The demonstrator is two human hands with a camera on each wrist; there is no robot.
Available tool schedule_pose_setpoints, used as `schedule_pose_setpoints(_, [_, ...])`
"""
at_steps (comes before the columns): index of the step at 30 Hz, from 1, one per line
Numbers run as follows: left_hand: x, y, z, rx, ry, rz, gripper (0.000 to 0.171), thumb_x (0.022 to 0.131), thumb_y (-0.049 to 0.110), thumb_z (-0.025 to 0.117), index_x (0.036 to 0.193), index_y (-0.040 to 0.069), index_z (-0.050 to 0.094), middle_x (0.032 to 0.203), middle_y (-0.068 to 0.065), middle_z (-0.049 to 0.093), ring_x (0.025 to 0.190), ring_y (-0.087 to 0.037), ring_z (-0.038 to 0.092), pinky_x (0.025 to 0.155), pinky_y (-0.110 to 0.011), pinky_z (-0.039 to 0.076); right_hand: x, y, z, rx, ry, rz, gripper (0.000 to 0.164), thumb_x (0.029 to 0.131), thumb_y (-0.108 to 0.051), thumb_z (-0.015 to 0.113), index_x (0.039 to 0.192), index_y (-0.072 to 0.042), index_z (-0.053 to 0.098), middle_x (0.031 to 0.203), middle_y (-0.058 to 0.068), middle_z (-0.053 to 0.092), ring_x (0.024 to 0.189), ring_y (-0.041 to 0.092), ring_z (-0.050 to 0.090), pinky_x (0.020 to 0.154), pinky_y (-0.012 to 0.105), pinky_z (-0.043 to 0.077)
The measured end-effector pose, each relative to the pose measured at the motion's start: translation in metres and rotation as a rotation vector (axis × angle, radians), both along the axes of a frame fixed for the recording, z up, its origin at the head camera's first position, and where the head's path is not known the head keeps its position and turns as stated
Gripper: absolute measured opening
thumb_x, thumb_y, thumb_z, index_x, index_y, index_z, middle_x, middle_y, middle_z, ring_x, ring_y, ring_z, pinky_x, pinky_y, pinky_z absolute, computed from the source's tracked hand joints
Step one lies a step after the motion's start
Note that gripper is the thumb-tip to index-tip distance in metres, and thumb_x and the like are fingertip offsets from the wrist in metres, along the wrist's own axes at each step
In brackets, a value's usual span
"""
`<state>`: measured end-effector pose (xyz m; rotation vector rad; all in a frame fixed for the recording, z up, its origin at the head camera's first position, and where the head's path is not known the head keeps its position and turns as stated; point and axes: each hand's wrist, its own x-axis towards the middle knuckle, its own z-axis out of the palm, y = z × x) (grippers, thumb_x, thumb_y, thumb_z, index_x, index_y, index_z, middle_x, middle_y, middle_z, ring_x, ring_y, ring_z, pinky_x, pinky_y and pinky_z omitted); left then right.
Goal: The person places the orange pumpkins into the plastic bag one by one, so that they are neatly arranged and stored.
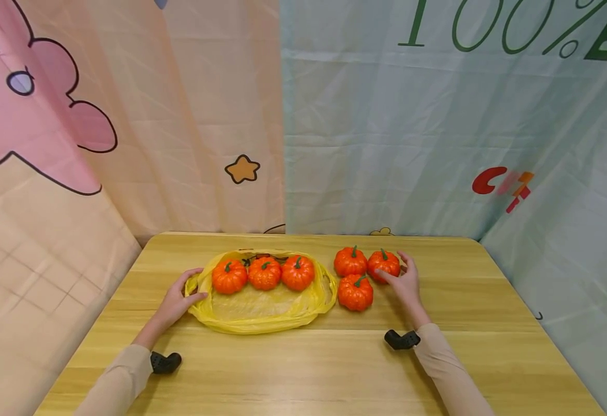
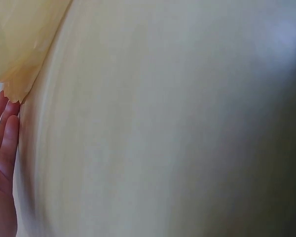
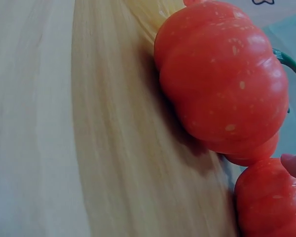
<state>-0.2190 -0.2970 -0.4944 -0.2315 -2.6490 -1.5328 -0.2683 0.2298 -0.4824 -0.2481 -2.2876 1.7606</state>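
A yellow plastic bag (image 1: pixel 261 326) lies spread wide at its mouth on the table, three small orange-red pumpkins (image 1: pixel 264 273) in a row along its far side. My left hand (image 1: pixel 177 297) holds the bag's left end, thumb over the near part and fingers at the far part. In the left wrist view, fingertips meet the bag's edge. Right of the bag sit three more pumpkins, close together. My right hand (image 1: pixel 406 283) grips the rightmost pumpkin (image 1: pixel 383 264), thumb on its near left side and fingers at its right. A nearer pumpkin (image 3: pixel 222 79) looms large in the right wrist view.
The wooden table (image 1: pixel 282 370) has its far edge just beyond the pumpkins. Printed cloth curtains (image 1: pixel 204 115) hang behind it and along both sides. Each wrist carries a black camera mount (image 1: pixel 166 363).
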Motion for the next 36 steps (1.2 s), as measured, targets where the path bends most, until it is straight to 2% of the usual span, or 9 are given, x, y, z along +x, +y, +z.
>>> schedule_pose_setpoints(3, [0.000, 0.000, -0.001, 0.012, 0.003, -0.005, 0.060, 0.090, 0.016, 0.067, 0.142, 0.002, 0.039, 0.146, -0.025, 0.037, 0.106, 0.017, 0.037, 0.082, -0.005, 0.042, -0.002, -0.001, -0.003, -0.002, -0.009, 0.009, 0.079, 0.079, -0.006, 0.076, 0.144, 0.000, 0.033, 0.150, 0.021, 0.032, 0.129, 0.038, 0.037, 0.109, 0.048, 0.034])
schedule_pose_setpoints(9, [0.000, 0.000, -0.001, 0.013, 0.004, -0.005, 0.060, 0.090, 0.015, 0.067, 0.141, 0.002, 0.039, 0.146, -0.025, 0.037, 0.105, 0.019, 0.037, 0.082, -0.005, 0.041, -0.003, -0.003, -0.009, 0.010, -0.013, 0.009, 0.079, 0.078, -0.005, 0.077, 0.143, 0.000, 0.034, 0.149, 0.020, 0.034, 0.134, 0.035, 0.035, 0.114, 0.049, 0.029])
schedule_pose_setpoints(19, [0.000, 0.000, -0.001, 0.015, 0.008, -0.005, 0.059, 0.090, 0.014, 0.067, 0.141, 0.001, 0.039, 0.145, -0.026, 0.038, 0.104, 0.018, 0.039, 0.081, -0.007, 0.043, -0.003, -0.004, -0.011, 0.043, -0.009, 0.001, 0.078, 0.077, -0.007, 0.078, 0.142, -0.001, 0.035, 0.147, 0.021, 0.035, 0.133, 0.036, 0.036, 0.113, 0.049, 0.031])
schedule_pose_setpoints(25, [0.000, 0.001, -0.001, 0.019, 0.013, -0.007, 0.059, 0.090, 0.013, 0.067, 0.141, 0.001, 0.040, 0.144, -0.026, 0.039, 0.103, 0.017, 0.040, 0.080, -0.007, 0.044, -0.001, -0.006, -0.008, 0.041, -0.007, -0.009, 0.079, 0.077, -0.005, 0.077, 0.142, 0.001, 0.034, 0.145, 0.024, 0.035, 0.131, 0.038, 0.036, 0.112, 0.052, 0.030])
schedule_pose_setpoints(36, [0.001, 0.001, 0.002, -0.011, 0.004, 0.000, 0.060, 0.090, 0.016, 0.067, 0.142, 0.003, 0.039, 0.146, -0.024, 0.038, 0.105, 0.018, 0.036, 0.082, -0.005, 0.041, 0.012, -0.010, 0.003, 0.023, 0.009, -0.022, 0.078, 0.078, -0.008, 0.078, 0.143, -0.004, 0.034, 0.145, 0.020, 0.034, 0.126, 0.036, 0.039, 0.107, 0.049, 0.037])
